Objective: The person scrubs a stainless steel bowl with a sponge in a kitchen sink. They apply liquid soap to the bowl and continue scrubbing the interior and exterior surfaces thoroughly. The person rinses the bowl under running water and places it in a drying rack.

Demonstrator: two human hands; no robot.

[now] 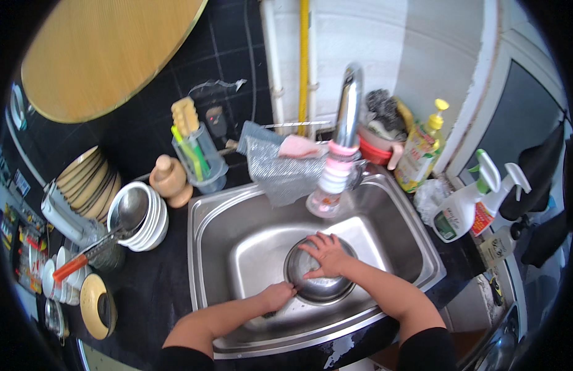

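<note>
A round, shiny metal bowl or pan [323,288] lies in the stainless steel sink [249,247], toward its near side. My right hand [325,255] is open on it, fingers spread and palm against the metal. At its near left rim my left hand [279,297] is closed, gripping the edge or a handle there; the fingers hide which. A small dark piece [269,314] shows just below that fist, and I cannot make out what it is. Over the far side of the sink hangs the chrome faucet [350,105] with a pink and white spout attachment [333,179].
Stacked white bowls [160,222] with a red-handled skimmer [76,266] stand left of the sink, near a wooden bowl [96,306]. A utensil holder [207,167] is behind. Soap [419,154] and spray bottles [459,213] line the right side. A round wooden board [107,55] leans upper left.
</note>
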